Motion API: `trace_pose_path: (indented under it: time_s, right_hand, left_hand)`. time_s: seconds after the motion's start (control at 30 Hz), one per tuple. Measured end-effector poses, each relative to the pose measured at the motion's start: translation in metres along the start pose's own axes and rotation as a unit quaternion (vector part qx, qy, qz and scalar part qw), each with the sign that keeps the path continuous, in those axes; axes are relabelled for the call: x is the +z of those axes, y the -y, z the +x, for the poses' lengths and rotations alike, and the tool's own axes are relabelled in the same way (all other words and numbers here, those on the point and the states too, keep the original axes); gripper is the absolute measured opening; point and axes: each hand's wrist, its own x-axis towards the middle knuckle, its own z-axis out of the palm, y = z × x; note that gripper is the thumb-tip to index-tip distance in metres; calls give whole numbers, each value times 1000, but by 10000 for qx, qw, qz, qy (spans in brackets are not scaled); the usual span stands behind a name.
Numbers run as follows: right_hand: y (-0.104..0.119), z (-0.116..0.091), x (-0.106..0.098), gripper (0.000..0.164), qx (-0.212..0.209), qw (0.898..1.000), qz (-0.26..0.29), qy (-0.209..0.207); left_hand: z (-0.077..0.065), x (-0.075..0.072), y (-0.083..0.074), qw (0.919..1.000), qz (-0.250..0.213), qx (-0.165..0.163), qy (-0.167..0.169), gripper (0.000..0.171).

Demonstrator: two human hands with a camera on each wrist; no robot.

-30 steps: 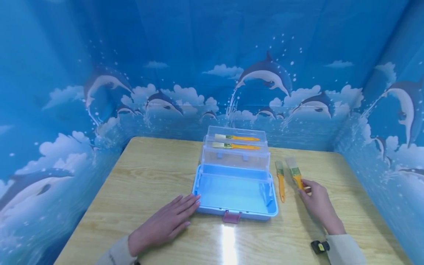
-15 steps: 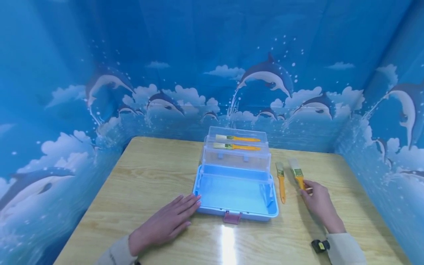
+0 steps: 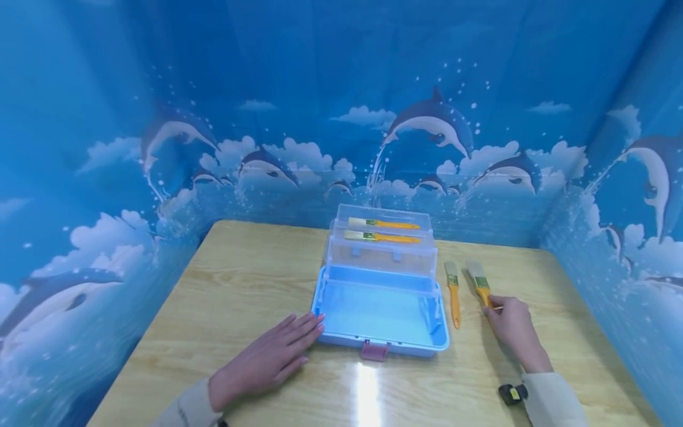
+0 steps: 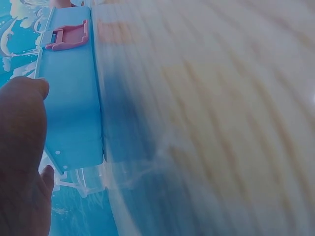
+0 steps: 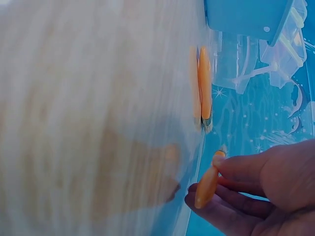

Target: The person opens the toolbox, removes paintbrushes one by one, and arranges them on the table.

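Observation:
My right hand [image 3: 514, 332] pinches the orange handle of a flat paintbrush [image 3: 478, 277] between thumb and fingers, to the right of the box. Its pale bristles point toward the back of the table. In the right wrist view the orange handle end of this paintbrush [image 5: 206, 189] shows between thumb and fingers. Beside it lies another, narrower paintbrush [image 3: 453, 296]. My left hand [image 3: 267, 359] rests with straight fingers, fingertips at the front left corner of a light blue box [image 3: 373, 339]. The box stands with its clear trays raised at the back; two paintbrushes [image 3: 392, 238] lie across them.
A pink latch [image 3: 374, 351] hangs at the box's front. The wooden table [image 3: 256, 267] is bordered by blue dolphin-print curtains [image 3: 299, 107] at the back and sides. A black wrist device [image 3: 511, 394] sits by the right sleeve.
The paintbrush in my right hand has shifted slightly toward me, its bristle end sinking lower in the view. My left hand stays at the box corner.

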Motion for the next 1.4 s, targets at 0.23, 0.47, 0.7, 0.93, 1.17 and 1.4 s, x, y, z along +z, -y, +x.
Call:
trace_pose_path:
  time_s: [0.23, 0.47, 0.7, 0.93, 1.17, 1.4]
  right_hand:
    - [2, 2, -1, 39, 197, 9997, -135, 66]
    - [10, 3, 0, 35, 362, 9988, -336, 38]
    - [11, 5, -1, 35, 430, 9980, -430, 192]
    - [15, 8, -6, 33, 379, 9968, -637, 294]
    - [11, 11, -6, 36, 286, 9968, -660, 346]
    - [8, 13, -6, 37, 140, 9970, -706, 286]
  left_hand:
    - [1, 0, -1, 10000, 10, -6, 10, 66]
    - [3, -1, -1, 9999, -58, -92, 103, 66]
    - [1, -1, -2, 9997, -40, -150, 170, 66]
    - [1, -2, -2, 9998, -39, -156, 105, 66]
    - [0, -2, -3, 9995, -67, -242, 177, 68]
    - [0, -2, -3, 9998, -5, -183, 89, 68]
